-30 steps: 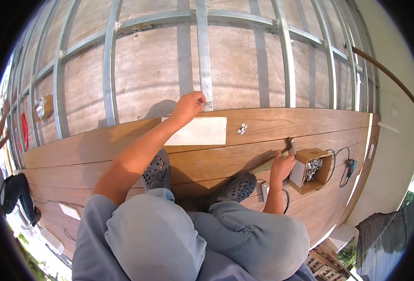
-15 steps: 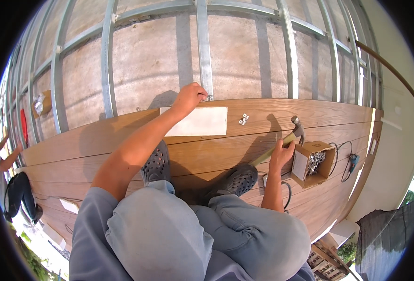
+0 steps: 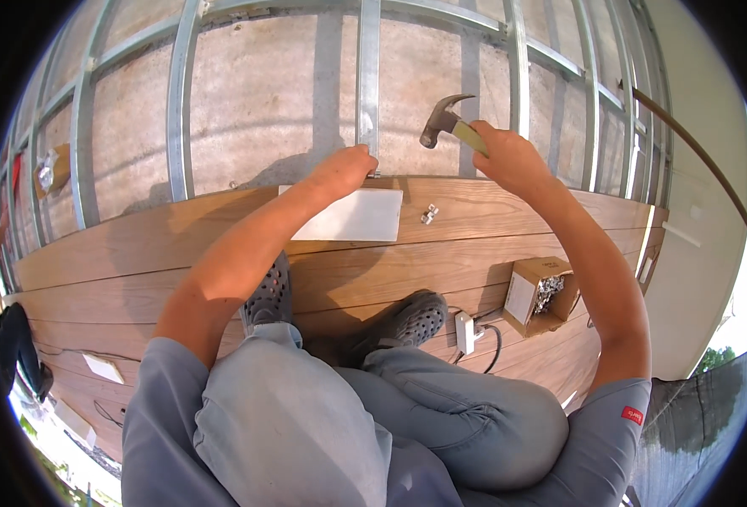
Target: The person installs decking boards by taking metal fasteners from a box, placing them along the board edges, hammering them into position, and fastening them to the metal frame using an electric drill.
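Observation:
My right hand [image 3: 513, 159] grips the pale green handle of a claw hammer [image 3: 448, 122], raised above the far edge of the wooden decking [image 3: 491, 228]. The hammer's steel head points left, toward my other hand. My left hand [image 3: 345, 173] is closed in a pinch on a small metal clip [image 3: 374, 176], where the outermost board meets a metal joist [image 3: 367, 101]. The fingers cover most of that clip. On the boards nearby lie a white rectangular sheet [image 3: 352, 218], partly under my left forearm, and several loose metal clips [image 3: 429, 214].
An open cardboard box [image 3: 525, 296] of metal clips stands at the right, beside a white power strip [image 3: 464, 332] with black cables. Beyond the decking, the metal frame crosses a concrete floor [image 3: 263, 93]. Another cardboard box [image 3: 55, 169] sits far left. My shoes [image 3: 415, 317] rest on the boards.
My right hand has lifted the hammer from beside the cardboard box, up and leftward over the decking's far edge. My left hand stays at the clip. The view has shifted slightly.

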